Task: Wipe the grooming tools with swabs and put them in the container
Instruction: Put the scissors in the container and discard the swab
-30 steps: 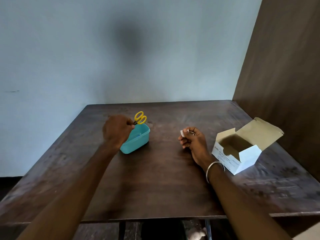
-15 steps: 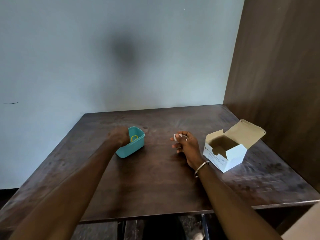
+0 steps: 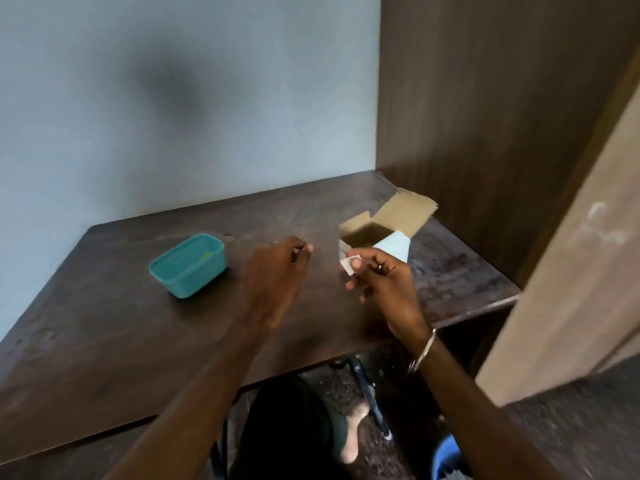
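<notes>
My right hand (image 3: 377, 282) pinches a flimsy, light swab (image 3: 347, 265) by its edge; my left hand (image 3: 277, 271), loosely curled, seems empty near the table's (image 3: 104, 334) back edge.

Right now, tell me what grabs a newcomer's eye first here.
The teal container stands out on the dark wooden table, left of both hands. Nearer centre, the right hand pinches a small white swab packet before the open cardboard box, the left hand alongside.
</notes>
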